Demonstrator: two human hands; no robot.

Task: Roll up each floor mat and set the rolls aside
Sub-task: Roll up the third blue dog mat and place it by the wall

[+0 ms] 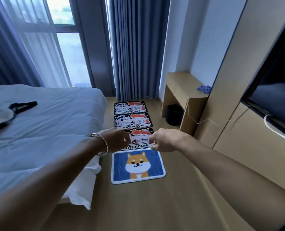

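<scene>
Wood floor (pixel 138 205) between the bed (pixel 46 122) and the desk (pixel 180 90) carries all four mats in one line running toward the curtain (pixel 135 47). Closest to the person is the dog mat (pixel 138 165). Beyond it lie the near bathroom mat (pixel 141 135), the middle mat (pixel 133 120) and the far mat (pixel 130 107), edge to edge. Every one lies flat and fully spread. No edge is turned up, and no roll is anywhere I can see.

By that, the job looks as if it has not begun: four mats to roll, four rolls to set aside.

Both arms reach forward over the row. The left hand (pixel 116 139) and the right hand (pixel 163 140) hang in the air in front of the near bathroom mat, a little apart from each other. Each has its fingers loosely bent downward, and neither holds anything that I can make out. They are well above the floor and touch no mat.

My guess is that the person will have to bend down to an edge first, though which mat is meant I cannot tell.
</scene>
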